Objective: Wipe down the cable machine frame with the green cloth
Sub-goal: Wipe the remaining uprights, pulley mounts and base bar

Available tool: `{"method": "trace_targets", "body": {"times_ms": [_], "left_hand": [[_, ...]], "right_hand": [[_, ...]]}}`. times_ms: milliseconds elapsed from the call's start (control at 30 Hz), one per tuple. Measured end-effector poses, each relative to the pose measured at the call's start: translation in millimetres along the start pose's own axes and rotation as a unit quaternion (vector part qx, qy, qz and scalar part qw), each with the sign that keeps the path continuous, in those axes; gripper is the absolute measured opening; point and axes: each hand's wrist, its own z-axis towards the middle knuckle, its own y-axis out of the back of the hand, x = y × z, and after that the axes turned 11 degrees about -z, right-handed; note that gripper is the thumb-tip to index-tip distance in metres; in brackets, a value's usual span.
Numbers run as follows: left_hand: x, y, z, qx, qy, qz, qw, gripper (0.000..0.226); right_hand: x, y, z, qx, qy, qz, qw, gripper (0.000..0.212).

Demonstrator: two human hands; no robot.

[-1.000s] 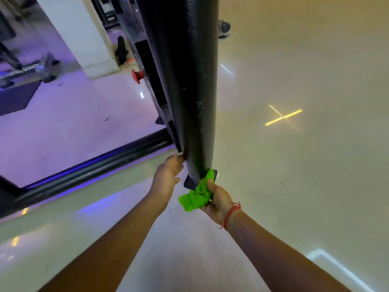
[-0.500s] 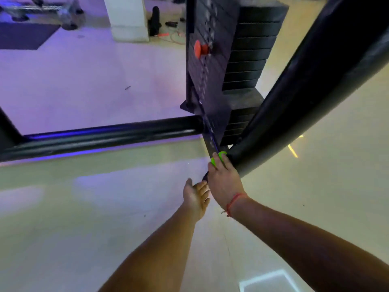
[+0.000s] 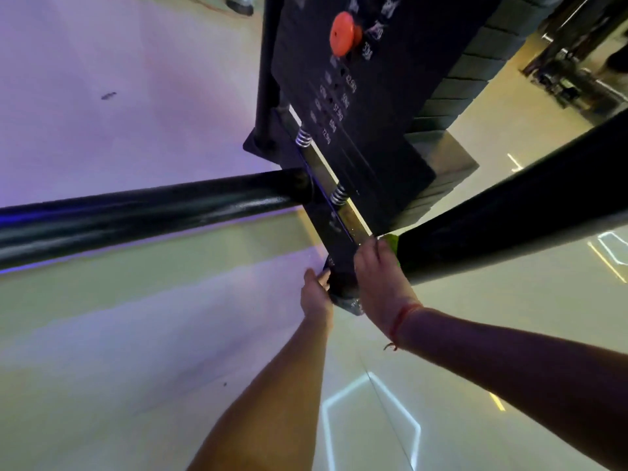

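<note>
We now look down at the cable machine frame (image 3: 509, 198) base instead of the upright. Right hand (image 3: 380, 280) has slid to the foot joint, clamped on green cloth (image 3: 392, 241), now mostly hidden. Left hand (image 3: 316, 294) rests fingers loose beside the foot. Upright looks done; base tubes remain.

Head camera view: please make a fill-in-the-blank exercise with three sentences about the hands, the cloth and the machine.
1. The cloth under the right hand is ____ in colour.
2. The round knob on the weight stack is ____ in colour.
3. The red thread is tied around the ____ wrist.

Missing words: green; orange-red; right
</note>
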Motion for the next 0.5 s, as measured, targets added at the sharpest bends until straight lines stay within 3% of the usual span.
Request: {"method": "trace_targets", "body": {"times_ms": [133, 233, 367, 500], "left_hand": [[-6.6, -0.9, 7.2, 0.062, 0.017, 0.004, 0.998, 0.070], [-9.3, -3.2, 0.5, 0.061, 0.024, 0.010, 0.998, 0.069], [-9.7, -13.9, -16.5, 0.083, 0.023, 0.007, 0.996, 0.062], [-10.3, -22.9, -33.1, 0.068, 0.018, 0.021, 0.997, 0.056]], "right_hand": [[8.4, 2.5, 28.0, 0.028, 0.068, 0.030, 0.997, 0.063], [-3.4, 5.4, 28.1, 0.045, 0.043, 0.057, 0.996, 0.058], [-6.6, -1.9, -7.5, 0.017, 0.006, -0.001, 1.000, 0.064], [10.4, -1.6, -2.3, -0.012, 0.048, -0.021, 0.999, 0.072]]}}
